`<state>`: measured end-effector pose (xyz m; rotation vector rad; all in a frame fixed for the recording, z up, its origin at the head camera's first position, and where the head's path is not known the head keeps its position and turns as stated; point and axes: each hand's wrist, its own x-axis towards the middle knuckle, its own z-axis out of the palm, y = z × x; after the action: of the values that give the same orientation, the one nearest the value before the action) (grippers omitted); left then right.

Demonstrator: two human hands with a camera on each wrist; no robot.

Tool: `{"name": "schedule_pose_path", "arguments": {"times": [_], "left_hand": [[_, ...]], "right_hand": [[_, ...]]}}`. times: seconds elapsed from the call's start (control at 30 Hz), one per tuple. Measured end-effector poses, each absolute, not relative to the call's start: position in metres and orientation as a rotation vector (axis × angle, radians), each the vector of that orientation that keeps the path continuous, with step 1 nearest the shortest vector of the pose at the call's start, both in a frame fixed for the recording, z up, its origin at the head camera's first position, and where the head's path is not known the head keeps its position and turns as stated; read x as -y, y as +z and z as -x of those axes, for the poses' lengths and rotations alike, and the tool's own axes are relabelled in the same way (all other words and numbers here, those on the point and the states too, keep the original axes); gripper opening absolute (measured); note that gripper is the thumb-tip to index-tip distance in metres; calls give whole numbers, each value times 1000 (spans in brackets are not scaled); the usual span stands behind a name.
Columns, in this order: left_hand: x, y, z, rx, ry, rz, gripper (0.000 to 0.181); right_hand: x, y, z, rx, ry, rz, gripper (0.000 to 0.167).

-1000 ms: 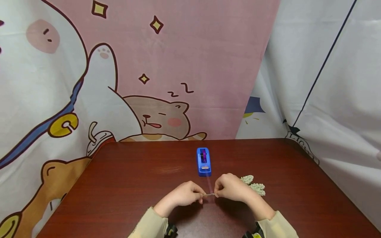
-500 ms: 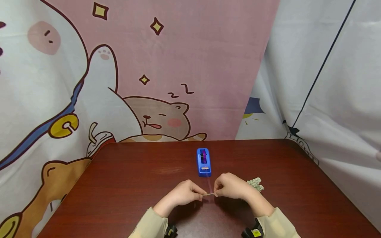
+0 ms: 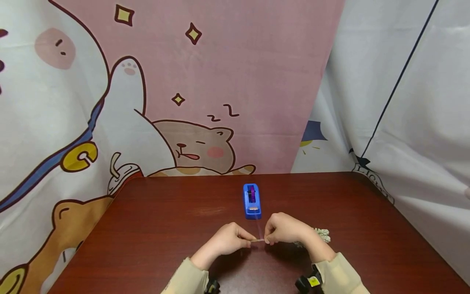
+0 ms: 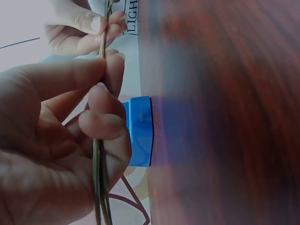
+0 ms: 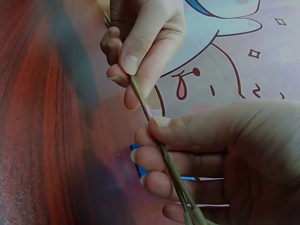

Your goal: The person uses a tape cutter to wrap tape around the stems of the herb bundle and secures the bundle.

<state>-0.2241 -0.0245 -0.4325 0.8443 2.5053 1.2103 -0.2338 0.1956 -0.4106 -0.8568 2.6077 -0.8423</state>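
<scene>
Between the two hands runs a bundle of thin green-brown stems (image 3: 258,240), held roughly level above the table. My left hand (image 3: 229,240) pinches it between thumb and fingers, and the stem ends trail past the palm in the left wrist view. My right hand (image 3: 288,228) grips the same stems (image 5: 171,166) a short way along. Pale green, knobbly heads (image 3: 322,234) show behind the right wrist, partly hidden. A clear strip of tape (image 3: 258,229) stretches from the blue tape dispenser (image 3: 246,204) to the stems, meeting them between the hands.
The dispenser, with a purple roll, stands on the dark red-brown table (image 3: 183,212) beyond the hands. A cartoon-printed curtain (image 3: 257,81) hangs along the back edge, and pale cloth (image 3: 411,122) hangs at the right.
The pale heads behind the right hand have shifted and turned, showing in a different position. Both hands stay nearly in place, with only slight movement of the right fingers and wrist.
</scene>
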Motion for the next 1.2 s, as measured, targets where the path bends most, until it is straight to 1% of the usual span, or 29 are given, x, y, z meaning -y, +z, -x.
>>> {"name": "schedule_pose_path", "arguments": {"times": [0.63,0.8,1.07,1.2], "left_hand": [[24,-435,225,-2498,1237,-697,16],[25,-437,226,-2500,1235,-719,13],[26,-435,226,-2472,1183,-814,17],[27,-434,227,-2513,1169,-839,14]], "right_hand": [[-194,-416,235,-2677,-823,886,18],[-193,-415,232,-2700,-816,878,18],[-192,-415,232,-2729,-812,861,19],[-194,-416,234,-2708,-832,861,14]]}}
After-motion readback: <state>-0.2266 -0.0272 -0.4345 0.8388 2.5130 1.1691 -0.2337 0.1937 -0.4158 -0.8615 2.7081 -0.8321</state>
